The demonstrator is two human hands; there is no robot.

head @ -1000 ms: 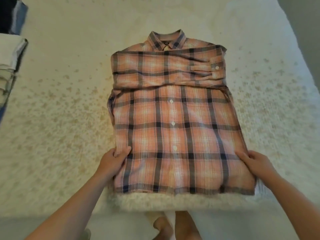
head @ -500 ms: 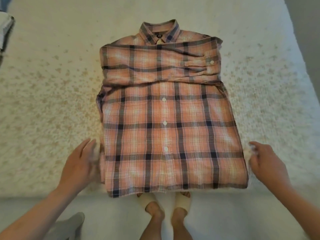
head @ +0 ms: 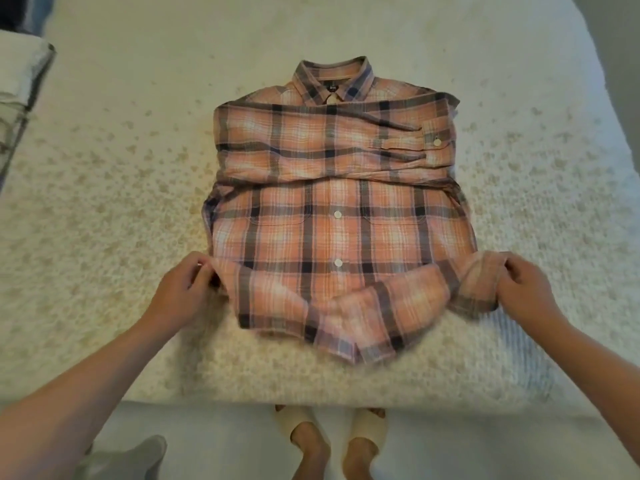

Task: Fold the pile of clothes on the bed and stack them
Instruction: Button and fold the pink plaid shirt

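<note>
- Bedroom setting, head view: cream bedspread (head: 104, 209) with a scattered tan fleck pattern fills the frame; pale floor runs along the near edge.
- Plaid shirt (head: 332, 216): pink, orange and navy check, buttoned, lying front-up between and just beyond both hands. Collar (head: 334, 79) points away from the person; sleeves folded across the chest, one cuff button showing on the right-hand side.
- Left hand (head: 180, 296): fingers curled, pinching the lower left corner of the shirt, raised off the bedspread.
- Right hand (head: 526, 292): fingers curled round the lower right corner, likewise raised, with more cloth bunched in it.
- Hem (head: 349, 327): sags between the two hands in a loose curve, partly turned, blurred.
- Key relation: the shirt's long axis runs straight away from the person, hem near, collar far. Both hands stand about level at the hem; neither is clearly nearer. Judged next move: carry the hem away toward the collar.
- Folded stack (head: 20, 81): well off beyond the left hand, cut by the frame edge; contents not identifiable.
- Feet in pale slippers (head: 332, 441): below the bed edge, between the forearms.
- Grey item (head: 128, 459): on the floor under the left forearm, partly hidden; cannot be named.
</note>
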